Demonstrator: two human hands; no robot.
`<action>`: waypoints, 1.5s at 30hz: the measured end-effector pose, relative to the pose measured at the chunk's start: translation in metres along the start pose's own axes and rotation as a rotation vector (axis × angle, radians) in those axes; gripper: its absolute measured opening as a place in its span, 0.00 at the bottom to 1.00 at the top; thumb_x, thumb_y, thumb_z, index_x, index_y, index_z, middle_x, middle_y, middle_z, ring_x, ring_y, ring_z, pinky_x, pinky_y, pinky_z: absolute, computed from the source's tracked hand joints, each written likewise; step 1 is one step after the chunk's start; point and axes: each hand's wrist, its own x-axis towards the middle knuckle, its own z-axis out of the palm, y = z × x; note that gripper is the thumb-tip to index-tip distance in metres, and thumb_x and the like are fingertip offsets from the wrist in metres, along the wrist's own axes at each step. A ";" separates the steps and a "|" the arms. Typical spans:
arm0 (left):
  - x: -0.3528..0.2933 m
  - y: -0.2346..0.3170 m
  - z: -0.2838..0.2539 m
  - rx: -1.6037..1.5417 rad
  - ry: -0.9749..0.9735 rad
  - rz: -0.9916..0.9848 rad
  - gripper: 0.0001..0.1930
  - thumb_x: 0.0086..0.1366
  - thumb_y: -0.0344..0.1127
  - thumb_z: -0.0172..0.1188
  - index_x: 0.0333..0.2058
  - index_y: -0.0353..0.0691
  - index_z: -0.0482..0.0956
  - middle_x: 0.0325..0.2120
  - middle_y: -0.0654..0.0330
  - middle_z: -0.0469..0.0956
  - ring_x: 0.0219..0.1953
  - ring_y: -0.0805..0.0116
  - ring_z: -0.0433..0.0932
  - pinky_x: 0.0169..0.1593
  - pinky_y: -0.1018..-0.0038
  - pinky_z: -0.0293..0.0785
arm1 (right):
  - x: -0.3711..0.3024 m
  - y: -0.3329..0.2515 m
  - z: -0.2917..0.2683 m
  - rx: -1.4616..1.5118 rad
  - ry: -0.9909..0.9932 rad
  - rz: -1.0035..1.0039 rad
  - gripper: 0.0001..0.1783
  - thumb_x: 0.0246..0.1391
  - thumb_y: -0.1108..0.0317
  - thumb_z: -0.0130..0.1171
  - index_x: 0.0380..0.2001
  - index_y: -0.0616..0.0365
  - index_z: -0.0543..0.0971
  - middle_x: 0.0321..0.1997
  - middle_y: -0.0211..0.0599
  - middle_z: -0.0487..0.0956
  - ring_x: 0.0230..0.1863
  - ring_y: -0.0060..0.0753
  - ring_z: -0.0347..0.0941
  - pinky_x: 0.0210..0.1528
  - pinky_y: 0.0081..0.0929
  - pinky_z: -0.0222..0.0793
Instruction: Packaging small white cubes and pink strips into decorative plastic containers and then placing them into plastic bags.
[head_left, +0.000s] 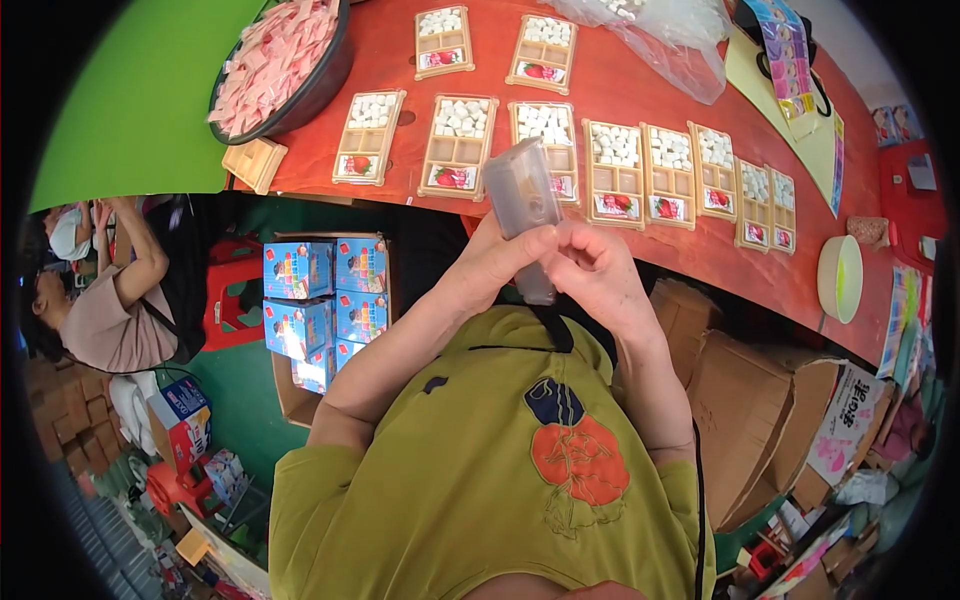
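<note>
In front of my chest, just off the table's near edge, I hold a clear plastic cover (524, 188), or a nested stack of them; I cannot tell which. My left hand (500, 258) is wrapped round its lower part, thumb across the front. The fingers of my right hand (603, 278) are pinched at its right edge. Beyond it stand several beige compartment trays, such as one tray (455, 150) holding small white pieces and a packet with a strawberry picture. Another such tray (545, 125) is partly hidden behind the plastic.
A dark basin (345, 70) heaped with pink packets stands back left beside a beige tray (255, 163). At the right are a pale green bowl (840, 280) and a clear bag (680, 50). Below sit a carton of blue boxes (300, 328) and cardboard boxes (740, 410). Another person (120, 290) is at left.
</note>
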 end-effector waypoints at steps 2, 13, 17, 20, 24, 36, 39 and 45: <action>0.006 0.002 0.004 0.004 0.002 -0.042 0.29 0.60 0.52 0.67 0.51 0.35 0.73 0.41 0.59 0.78 0.44 0.70 0.78 0.49 0.72 0.73 | -0.001 -0.002 -0.010 -0.035 0.059 -0.151 0.04 0.61 0.76 0.55 0.33 0.60 0.79 0.31 0.27 0.79 0.32 0.15 0.71 0.37 0.16 0.68; 0.038 0.000 0.031 -0.026 -0.007 -0.085 0.29 0.65 0.48 0.62 0.56 0.34 0.67 0.49 0.56 0.75 0.52 0.67 0.75 0.55 0.65 0.72 | 0.022 -0.019 -0.095 -0.093 0.501 -0.160 0.02 0.62 0.74 0.52 0.36 0.59 0.73 0.29 0.30 0.77 0.26 0.20 0.72 0.31 0.21 0.69; 0.037 0.001 0.032 -0.089 0.023 -0.073 0.31 0.64 0.46 0.63 0.58 0.34 0.65 0.50 0.54 0.74 0.53 0.67 0.74 0.56 0.66 0.71 | 0.024 -0.009 -0.108 -0.007 0.427 -0.173 0.09 0.62 0.74 0.52 0.46 0.60 0.74 0.29 0.29 0.76 0.27 0.20 0.71 0.33 0.21 0.70; 0.036 0.005 0.032 -0.124 0.028 -0.074 0.31 0.62 0.44 0.66 0.58 0.33 0.66 0.50 0.56 0.74 0.54 0.68 0.73 0.56 0.68 0.70 | 0.018 -0.014 -0.106 0.115 0.354 -0.173 0.15 0.63 0.74 0.53 0.53 0.61 0.73 0.31 0.30 0.76 0.30 0.21 0.72 0.34 0.21 0.70; 0.040 0.004 0.033 -0.068 0.019 -0.085 0.33 0.59 0.45 0.69 0.57 0.33 0.67 0.49 0.56 0.74 0.53 0.68 0.73 0.57 0.68 0.69 | 0.011 -0.017 -0.099 0.273 0.267 -0.185 0.24 0.62 0.73 0.56 0.62 0.63 0.69 0.34 0.32 0.75 0.33 0.21 0.71 0.34 0.21 0.69; 0.038 0.002 0.040 0.083 0.104 -0.057 0.34 0.55 0.43 0.73 0.55 0.35 0.68 0.47 0.56 0.75 0.51 0.67 0.74 0.53 0.69 0.71 | -0.015 -0.043 -0.075 0.289 0.104 -0.177 0.22 0.59 0.76 0.58 0.57 0.65 0.73 0.32 0.31 0.76 0.30 0.19 0.70 0.32 0.20 0.68; 0.034 0.011 0.043 0.052 0.048 0.004 0.33 0.55 0.43 0.72 0.55 0.34 0.69 0.47 0.56 0.76 0.51 0.67 0.75 0.54 0.69 0.72 | -0.023 -0.054 -0.069 0.071 0.126 -0.152 0.13 0.59 0.77 0.59 0.48 0.64 0.79 0.33 0.29 0.78 0.31 0.16 0.72 0.33 0.17 0.69; 0.035 0.006 0.045 -0.063 -0.074 -0.015 0.31 0.55 0.43 0.71 0.54 0.34 0.70 0.45 0.56 0.77 0.49 0.68 0.76 0.54 0.67 0.73 | -0.014 -0.042 -0.059 0.088 0.043 -0.090 0.05 0.59 0.75 0.61 0.38 0.65 0.79 0.30 0.25 0.77 0.29 0.15 0.71 0.32 0.16 0.67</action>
